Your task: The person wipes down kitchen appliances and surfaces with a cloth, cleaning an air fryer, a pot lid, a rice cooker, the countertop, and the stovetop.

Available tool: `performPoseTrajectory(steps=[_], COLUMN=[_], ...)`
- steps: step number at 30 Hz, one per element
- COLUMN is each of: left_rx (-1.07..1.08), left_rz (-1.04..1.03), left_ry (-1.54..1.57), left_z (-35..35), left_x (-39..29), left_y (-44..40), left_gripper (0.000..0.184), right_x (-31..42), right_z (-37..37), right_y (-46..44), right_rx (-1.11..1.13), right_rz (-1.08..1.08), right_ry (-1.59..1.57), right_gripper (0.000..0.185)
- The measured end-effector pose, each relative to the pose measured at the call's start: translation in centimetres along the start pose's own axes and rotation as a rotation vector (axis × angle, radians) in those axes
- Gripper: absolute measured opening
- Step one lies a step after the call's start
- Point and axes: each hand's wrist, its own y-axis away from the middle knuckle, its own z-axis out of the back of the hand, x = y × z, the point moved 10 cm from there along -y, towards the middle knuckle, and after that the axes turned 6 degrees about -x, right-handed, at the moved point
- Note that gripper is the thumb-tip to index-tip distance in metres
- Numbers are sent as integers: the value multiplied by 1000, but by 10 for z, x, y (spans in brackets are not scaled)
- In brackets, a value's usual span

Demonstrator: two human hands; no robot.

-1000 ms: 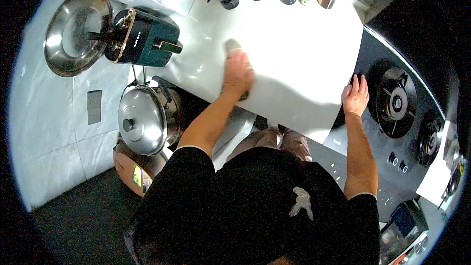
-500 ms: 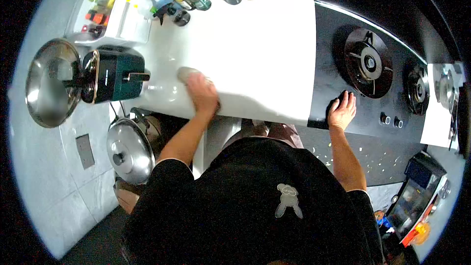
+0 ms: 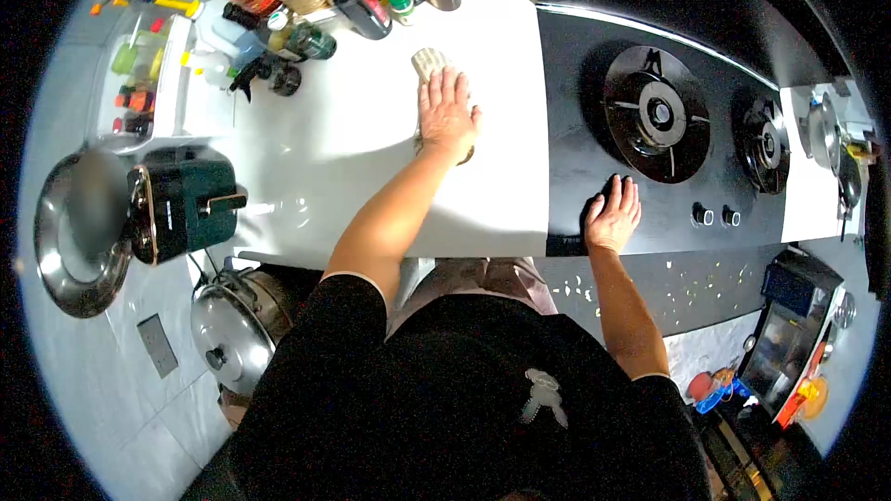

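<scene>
My left hand (image 3: 448, 119) presses down on a pale striped cloth (image 3: 430, 62) and holds it against the white countertop (image 3: 371, 213). The cloth shows beyond the fingertips, and a darker bit shows by the wrist; the rest is hidden under the palm. My right hand (image 3: 613, 216) rests flat on the front of the black gas cooktop (image 3: 575, 158), fingers stretched out and holding nothing. Just beyond it is the larger burner (image 3: 661, 111).
Jars and bottles, including a dark bottle (image 3: 362, 9) and a spray bottle (image 3: 278, 77), line the counter's back left. A dark green appliance (image 3: 186, 204) and a metal pan (image 3: 83, 250) stand left. A lidded pot (image 3: 232, 343) sits below. Scraps (image 3: 687, 292) dot the grey surface below the cooktop.
My left hand has slid the cloth rightward and away from me across the counter. The right hand stays flat on the cooktop. The camera view has shifted a little.
</scene>
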Motion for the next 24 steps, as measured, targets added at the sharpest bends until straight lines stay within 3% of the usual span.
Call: performPoseTrajectory(steps=[4,6,10,13,16,18,19,22,24], left_rx=[144,194,44,-6,47,82,113,150,174], left_rz=[-539,-527,-131,-27,-100,-650,-733,-778,-692], left_ry=[163,220,48,41,2,76,37,102,14], left_z=[-4,-2,-19,-29,-36,-37,-41,-43,-55], left_x=[-82,-74,-32,-32,-48,-101,-106,-106,-113], left_y=[8,0,-51,-82,-99,-86,-89,-107,-116], left_gripper=[68,69,72,71,67,63,61,62,63], right_x=[0,0,0,-1,-1,1,0,-1,-1], right_z=[0,0,0,-1,0,-1,0,0,0], right_y=[-2,-1,-3,-2,-2,-4,-3,-4,-4], right_rx=[-3,0,16,28,36,40,40,44,45], right_rz=[-7,1,-15,-19,-24,-31,-30,-28,-34], right_ry=[-28,-21,-31,-42,-56,-60,-60,-70,-63], right_gripper=[53,54,55,54,54,54,54,55,55])
